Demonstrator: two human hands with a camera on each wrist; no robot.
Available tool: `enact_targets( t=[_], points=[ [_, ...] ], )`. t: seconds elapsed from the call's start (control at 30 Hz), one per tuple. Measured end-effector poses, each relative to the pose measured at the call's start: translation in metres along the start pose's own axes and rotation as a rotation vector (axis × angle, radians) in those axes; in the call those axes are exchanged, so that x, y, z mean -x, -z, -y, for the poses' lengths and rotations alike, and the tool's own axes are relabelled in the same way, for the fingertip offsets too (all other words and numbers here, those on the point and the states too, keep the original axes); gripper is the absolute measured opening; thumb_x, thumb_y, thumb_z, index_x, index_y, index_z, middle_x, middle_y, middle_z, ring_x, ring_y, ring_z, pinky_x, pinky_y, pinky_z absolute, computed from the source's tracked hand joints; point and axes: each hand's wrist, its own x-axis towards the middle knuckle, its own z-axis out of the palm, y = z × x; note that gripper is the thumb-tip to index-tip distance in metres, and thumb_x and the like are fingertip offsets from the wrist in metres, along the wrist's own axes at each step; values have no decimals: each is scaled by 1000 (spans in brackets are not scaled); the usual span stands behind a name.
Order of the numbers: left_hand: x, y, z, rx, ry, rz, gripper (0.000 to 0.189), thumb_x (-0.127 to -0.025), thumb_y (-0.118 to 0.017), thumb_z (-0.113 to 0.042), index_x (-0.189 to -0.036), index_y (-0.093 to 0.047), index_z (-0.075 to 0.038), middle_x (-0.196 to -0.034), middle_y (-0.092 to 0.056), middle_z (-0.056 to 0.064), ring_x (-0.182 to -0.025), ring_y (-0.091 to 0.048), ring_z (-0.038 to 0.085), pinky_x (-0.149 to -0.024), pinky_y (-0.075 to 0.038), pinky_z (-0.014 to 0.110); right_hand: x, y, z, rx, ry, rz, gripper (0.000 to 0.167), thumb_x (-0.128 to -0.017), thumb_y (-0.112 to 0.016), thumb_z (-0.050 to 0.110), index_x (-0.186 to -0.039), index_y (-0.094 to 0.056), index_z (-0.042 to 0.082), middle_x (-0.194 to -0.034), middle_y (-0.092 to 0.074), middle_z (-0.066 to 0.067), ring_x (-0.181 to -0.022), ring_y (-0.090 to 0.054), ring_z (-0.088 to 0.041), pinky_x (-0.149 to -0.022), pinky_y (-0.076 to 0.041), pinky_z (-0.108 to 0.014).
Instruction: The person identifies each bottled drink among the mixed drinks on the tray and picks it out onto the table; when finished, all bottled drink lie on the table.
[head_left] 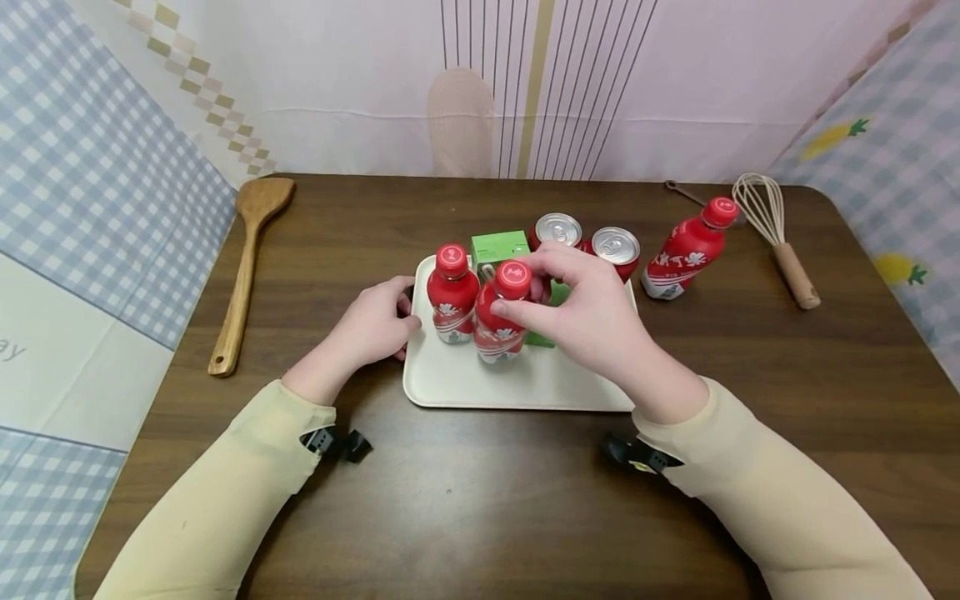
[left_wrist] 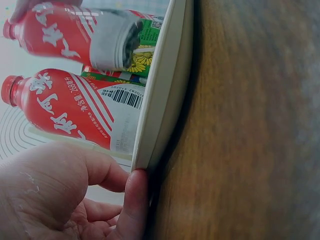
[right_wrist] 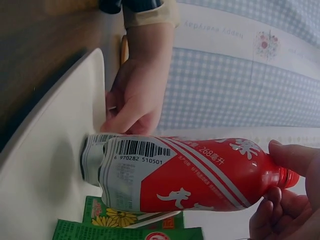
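- The right hand (head_left: 600, 312) holds the held bottle (head_left: 501, 329) over the middle of the tray (head_left: 450, 383), at the centre of the head frame. Its thumb and fingers are closed in around the neck, just under the cap.
- The left hand (head_left: 378, 321) pinches the tray's left rim between thumb and fingers, with next to no gap beyond the rim's thickness.
- The held bottle leans a little, and in the right wrist view its base seems to be just clear of the tray. Levelling it before the base touches would be wise.
- The second bottle (head_left: 453, 304) stands on the tray just beside it, to the left in the head frame. A straight descent should avoid knocking it.
- 2 green cartons (head_left: 500, 244) and 2 cans (head_left: 616, 246) stand farther up the frame, so the right hand's knuckles need room on that side.
- A neck grip probably lets the base swing; a slow lowering and flat contact before the fingers loosen should serve best.
- Steady pressure on the rim should stop the tray sliding on the worktop (head_left: 450, 492).
- The third bottle (head_left: 684, 254) stands right of the tray, with the whisk (head_left: 776, 229) beyond it.
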Motion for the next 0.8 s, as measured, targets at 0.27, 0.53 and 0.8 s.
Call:
enact_targets(
  t=[0.27, 0.53, 0.8],
  points=[
    [0, -1, 0, -3, 6, -1, 63, -97, -60, -13, -156, -38, -5, -111, -57, 16, -64, -67, 26, -55, -61, 31, 25, 17, 3, 2, 94, 12, 27, -82, -88, 22, -107, -77, 20, -83, -59, 5, -75, -56, -14, -62, -47, -28],
    [-3, -5, 2, 5, -2, 8, 62, -97, -59, -13, -155, -38, -5, -111, -56, 16, -65, -67, 26, -55, -61, 32, 61, 44, 2, 28, 128, 12, 32, -79, -90, 17, -108, -78, 25, -89, -63, 11, -76, -55, -13, -60, -48, -24],
    [-2, -2, 4, -3, -8, -1, 62, -97, -58, -13, -155, -38, -5, -111, -55, 17, -64, -67, 26, -56, -62, 33, 93, 80, -17, 24, 85, -35, 38, -75, -91, 4, -102, -76, 26, -90, -65, 8, -71, -55, -11, -57, -45, -24]
  ],
)
